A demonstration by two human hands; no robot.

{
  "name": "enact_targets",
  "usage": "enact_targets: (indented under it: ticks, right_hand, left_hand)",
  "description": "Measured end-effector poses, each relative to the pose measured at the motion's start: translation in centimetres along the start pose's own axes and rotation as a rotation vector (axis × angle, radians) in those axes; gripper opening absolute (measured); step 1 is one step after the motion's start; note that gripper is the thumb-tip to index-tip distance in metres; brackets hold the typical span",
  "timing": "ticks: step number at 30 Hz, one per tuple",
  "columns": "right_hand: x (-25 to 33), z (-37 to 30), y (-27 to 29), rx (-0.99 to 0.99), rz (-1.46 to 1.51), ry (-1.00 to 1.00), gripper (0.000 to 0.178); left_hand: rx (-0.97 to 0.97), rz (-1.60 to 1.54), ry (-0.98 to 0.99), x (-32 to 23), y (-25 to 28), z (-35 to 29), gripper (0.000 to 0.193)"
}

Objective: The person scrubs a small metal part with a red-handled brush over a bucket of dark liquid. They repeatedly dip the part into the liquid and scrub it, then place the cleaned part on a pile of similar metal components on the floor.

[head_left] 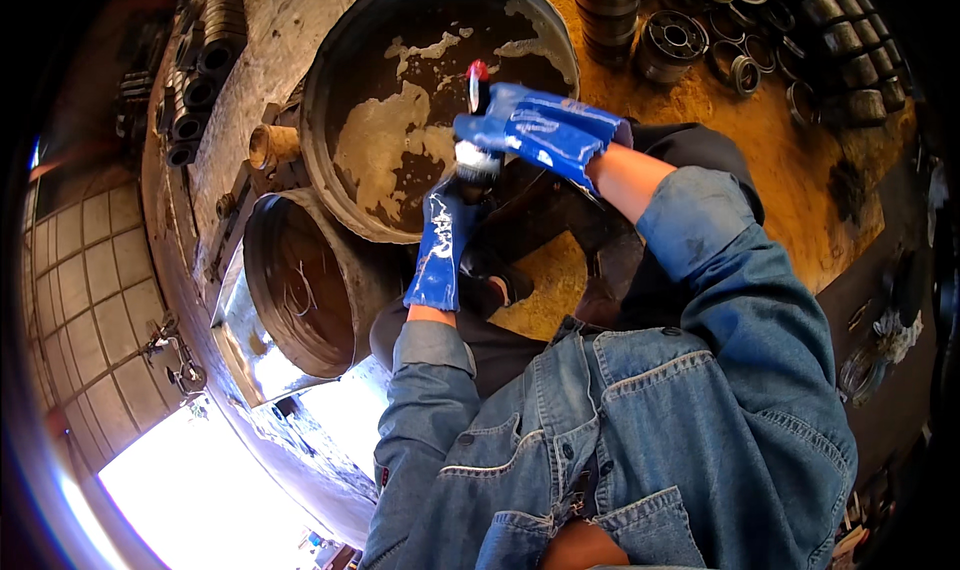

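My right hand (pixel 500 125), in a worn blue glove, is closed around a brush (pixel 475 154) with pale bristles and a red-tipped handle end. The bristles press against a dark, roundish part (pixel 479 179), whose kind I cannot make out. That part is gripped by my left hand (pixel 443 220), also in a blue glove with whitish streaks; its fingers are mostly hidden. Both hands are over the near right side of a large round tub (pixel 318 160) of dark liquid with tan foam floating on it.
A metal drum (pixel 375 300) lies on its side at the left, near a short rusty cylinder (pixel 273 146). Stacked ringed parts (pixel 672 42) and loose metal rings (pixel 745 73) stand at the far right. Rows of dark cylinders (pixel 860 70) lie beyond them. More parts (pixel 215 55) line the far left.
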State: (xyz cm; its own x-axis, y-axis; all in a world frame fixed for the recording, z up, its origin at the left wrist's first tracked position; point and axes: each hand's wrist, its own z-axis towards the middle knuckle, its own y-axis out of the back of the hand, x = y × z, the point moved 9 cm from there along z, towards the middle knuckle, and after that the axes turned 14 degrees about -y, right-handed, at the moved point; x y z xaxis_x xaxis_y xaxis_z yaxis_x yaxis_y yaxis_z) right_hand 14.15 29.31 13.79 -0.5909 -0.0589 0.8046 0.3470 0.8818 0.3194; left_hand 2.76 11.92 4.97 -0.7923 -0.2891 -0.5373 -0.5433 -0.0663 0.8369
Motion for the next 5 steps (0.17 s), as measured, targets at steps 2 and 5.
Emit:
enact_targets:
  ticks: [2, 5]
  right_hand:
    - [-2.7, 1.9, 2.4, -0.107, -0.05, -0.209, 0.043]
    - [-6.3, 5.3, 2.2, -0.205, -0.145, -0.173, 0.048]
  left_hand:
    - [-0.064, -0.074, -0.063, -0.7, -0.1, 0.9, 0.057]
    - [0.07, 0.058, -0.008, -0.5, -0.3, 1.0, 0.062]
